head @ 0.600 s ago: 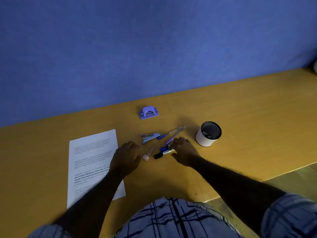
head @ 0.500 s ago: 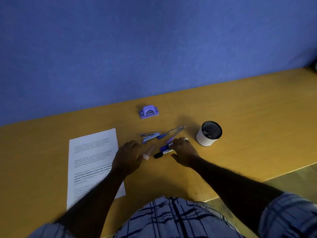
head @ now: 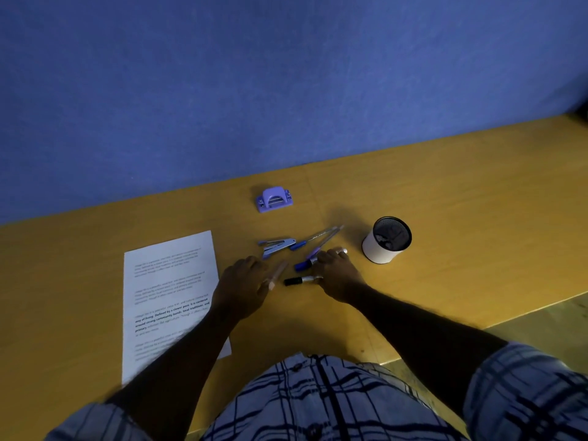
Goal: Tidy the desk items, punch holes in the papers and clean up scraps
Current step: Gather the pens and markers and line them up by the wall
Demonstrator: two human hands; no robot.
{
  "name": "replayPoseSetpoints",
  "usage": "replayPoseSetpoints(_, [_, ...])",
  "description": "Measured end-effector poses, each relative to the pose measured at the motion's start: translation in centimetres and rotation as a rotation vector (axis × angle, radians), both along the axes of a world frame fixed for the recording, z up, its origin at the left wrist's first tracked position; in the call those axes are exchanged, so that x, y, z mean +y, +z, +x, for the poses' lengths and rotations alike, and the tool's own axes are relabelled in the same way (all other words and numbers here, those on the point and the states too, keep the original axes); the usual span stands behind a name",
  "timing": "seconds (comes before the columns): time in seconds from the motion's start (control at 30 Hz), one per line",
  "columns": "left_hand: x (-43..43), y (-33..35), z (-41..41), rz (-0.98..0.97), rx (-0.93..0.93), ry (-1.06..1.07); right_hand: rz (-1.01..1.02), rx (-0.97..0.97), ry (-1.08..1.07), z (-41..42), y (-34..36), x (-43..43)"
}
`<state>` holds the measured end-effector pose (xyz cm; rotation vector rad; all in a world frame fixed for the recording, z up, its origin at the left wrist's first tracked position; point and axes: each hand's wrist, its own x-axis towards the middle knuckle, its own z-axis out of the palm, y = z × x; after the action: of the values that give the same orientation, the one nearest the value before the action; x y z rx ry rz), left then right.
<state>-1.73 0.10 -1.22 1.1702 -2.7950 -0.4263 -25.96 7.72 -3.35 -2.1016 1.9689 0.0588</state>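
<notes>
A printed paper sheet (head: 168, 281) lies on the yellow desk (head: 445, 218) at the left. A purple hole punch (head: 274, 199) stands near the wall. A blue stapler (head: 277, 246), two thin pens (head: 323, 237), a blue marker (head: 302, 265), a black marker (head: 296, 281) and a pink marker (head: 277, 274) lie scattered in the middle. My left hand (head: 243, 289) has its fingertips closed on the pink marker's near end. My right hand (head: 339, 275) is curled over the ends of the blue and black markers, which still lie flat. Its grip is hidden.
A white pen cup with a black mesh inside (head: 386, 241) stands upright just right of my right hand. A blue wall runs along the back of the desk. The desk's front edge slants across the lower right, with floor beyond it.
My left hand has slid right off the paper's edge to the pink marker. My right hand and the items on the desk have stayed where they were.
</notes>
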Motion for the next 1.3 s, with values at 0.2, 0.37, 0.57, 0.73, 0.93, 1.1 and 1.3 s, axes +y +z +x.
replayPoseSetpoints(0.2, [1.0, 0.7, -1.7, 0.442, 0.282, 0.249, -0.119, -0.570, -0.251, 1.0, 1.2, 1.1])
replayPoseSetpoints(0.37, [2.2, 2.1, -6.5, 0.815, 0.633, 0.562, -0.048, -0.842, -0.353, 3.2, 1.9, 1.3])
replayPoseSetpoints(0.57, [2.1, 2.4, -7.2, 0.749, 0.615, 0.537, -0.068, -0.771, -0.288, 2.3, 1.8, 1.4])
replayPoseSetpoints(0.73, [1.5, 2.2, -5.5, 0.818, 0.618, 0.533, -0.125, -0.256, -0.330, -0.3, 1.0, 0.3])
replayPoseSetpoints(0.93, [1.3, 2.1, -4.6, 0.892, 0.638, 0.577, -0.008, 0.000, -0.183, -1.2, -0.4, 0.5])
replayPoseSetpoints(1.1, [1.1, 1.9, -4.1, 0.908, 0.661, 0.600, -0.025, 0.019, -0.182, -0.9, -0.8, 1.3])
replayPoseSetpoints(1.3, [1.0, 1.7, -4.1, 0.908, 0.704, 0.618, -0.113, -0.240, -0.239, -0.3, 0.3, 1.8])
